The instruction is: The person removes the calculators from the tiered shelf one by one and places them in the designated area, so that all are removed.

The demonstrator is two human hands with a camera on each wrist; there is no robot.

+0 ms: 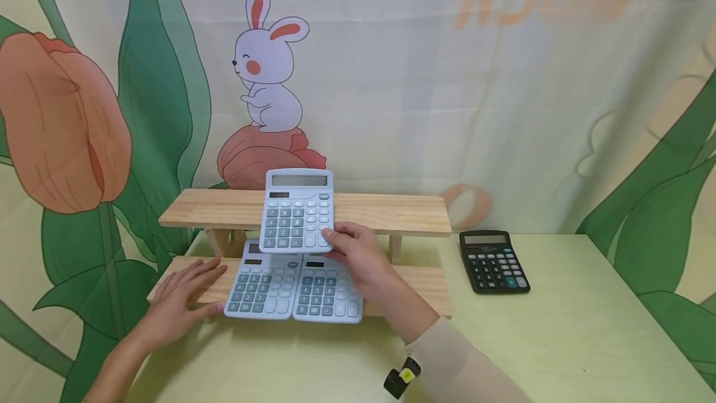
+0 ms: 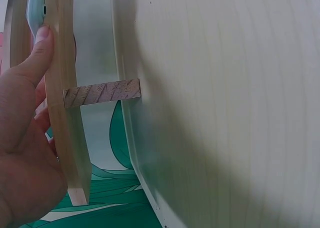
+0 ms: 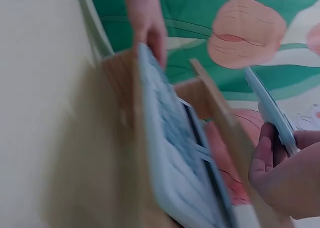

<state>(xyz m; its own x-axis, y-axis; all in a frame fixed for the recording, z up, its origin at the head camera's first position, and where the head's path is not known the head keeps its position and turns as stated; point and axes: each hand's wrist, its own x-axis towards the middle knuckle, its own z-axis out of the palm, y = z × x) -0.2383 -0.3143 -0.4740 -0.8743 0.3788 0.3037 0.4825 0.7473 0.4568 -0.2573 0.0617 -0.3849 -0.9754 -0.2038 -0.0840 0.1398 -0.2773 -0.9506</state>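
Observation:
My right hand [image 1: 360, 257] holds a light blue calculator [image 1: 296, 219] by its lower right corner, thumb on the keys and fingers behind. It is raised in front of the upper shelf board [image 1: 391, 213]. In the right wrist view, this calculator [image 3: 270, 110] shows edge-on. Two similar calculators, a left one [image 1: 257, 294] and a right one [image 1: 327, 294], lie side by side on the lower board [image 1: 416, 291]. My left hand [image 1: 181, 294] rests on that board's left end, its thumb at the left calculator's edge; the left wrist view shows the thumb close to that calculator [image 2: 36, 10].
A black calculator [image 1: 494, 262] lies on the pale table [image 1: 587, 328], right of the two-tier wooden stand. A short wooden support [image 2: 102, 92] stands under the lower board. Behind hangs a curtain [image 1: 391, 79] printed with a rabbit and tulips.

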